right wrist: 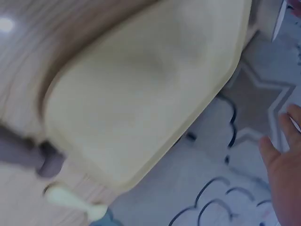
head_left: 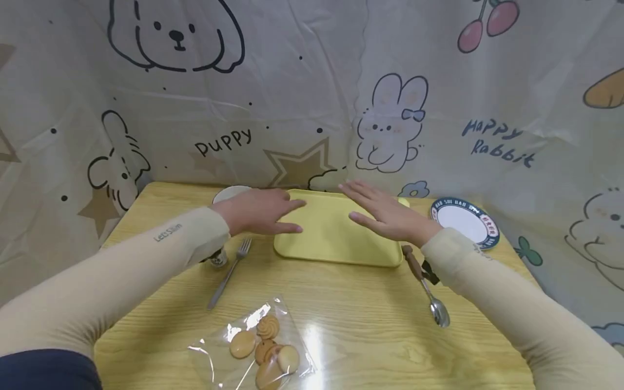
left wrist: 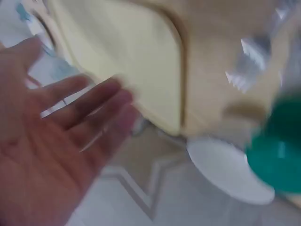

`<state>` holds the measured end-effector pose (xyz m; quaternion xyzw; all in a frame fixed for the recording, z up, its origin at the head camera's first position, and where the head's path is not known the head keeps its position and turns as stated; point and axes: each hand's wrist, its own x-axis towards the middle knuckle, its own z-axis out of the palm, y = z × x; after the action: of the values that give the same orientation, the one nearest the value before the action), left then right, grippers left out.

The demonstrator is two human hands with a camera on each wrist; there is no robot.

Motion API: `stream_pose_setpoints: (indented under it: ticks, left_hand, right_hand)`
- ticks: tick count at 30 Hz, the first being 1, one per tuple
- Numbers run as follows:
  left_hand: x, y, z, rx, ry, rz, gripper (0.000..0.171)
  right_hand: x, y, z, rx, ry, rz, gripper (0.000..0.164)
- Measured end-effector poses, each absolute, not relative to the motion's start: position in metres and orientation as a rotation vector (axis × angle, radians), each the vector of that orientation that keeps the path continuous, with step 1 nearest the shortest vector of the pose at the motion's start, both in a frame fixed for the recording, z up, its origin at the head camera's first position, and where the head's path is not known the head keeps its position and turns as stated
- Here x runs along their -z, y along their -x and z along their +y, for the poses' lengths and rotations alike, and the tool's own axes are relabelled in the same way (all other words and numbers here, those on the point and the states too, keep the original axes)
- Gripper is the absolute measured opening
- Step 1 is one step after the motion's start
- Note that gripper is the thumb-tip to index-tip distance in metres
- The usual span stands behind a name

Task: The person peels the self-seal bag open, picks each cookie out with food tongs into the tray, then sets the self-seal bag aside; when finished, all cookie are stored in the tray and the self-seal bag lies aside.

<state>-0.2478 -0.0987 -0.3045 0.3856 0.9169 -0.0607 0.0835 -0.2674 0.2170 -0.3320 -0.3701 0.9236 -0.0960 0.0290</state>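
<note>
A yellow rectangular tray (head_left: 336, 238) lies at the back middle of the table, with nothing visible on it. Above its left end, my left hand (head_left: 258, 211) is held with fingers extended, holding nothing. My right hand (head_left: 387, 216) hovers over the tray's right end, its fingers straight and the palm free. In the left wrist view the left hand (left wrist: 61, 122) appears with spread fingers beside the tray (left wrist: 127, 56). The right wrist view catches the right hand (right wrist: 287, 169) at the edge, apart from the tray (right wrist: 141, 94).
A fork (head_left: 231, 273) lies left of the tray, a wooden-handled spoon (head_left: 431, 298) right. A blue-rimmed plate (head_left: 465, 221) sits back right. A clear bag of cookies (head_left: 263, 352) lies in front. A blurred green object (left wrist: 277, 155) and a white dish (left wrist: 228, 172) are by the left hand.
</note>
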Motion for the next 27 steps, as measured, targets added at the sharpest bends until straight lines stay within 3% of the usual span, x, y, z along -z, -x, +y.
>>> stream_pose_setpoints:
  ticks: [6, 12, 27]
  left_hand:
    - [0.313, 0.206, -0.091, 0.039, -0.961, 2.442, 0.041]
    - [0.330, 0.169, -0.100, -0.019, -0.740, 2.305, 0.017]
    - [0.358, 0.122, -0.143, -0.153, -0.496, 2.387, 0.031]
  right_hand:
    - [0.336, 0.254, 0.176, 0.572, 1.192, 2.559, 0.059]
    - [0.362, 0.231, 0.134, 0.649, 1.210, 2.217, 0.043]
    - [0.409, 0.196, 0.084, 0.680, 1.185, 2.185, 0.012]
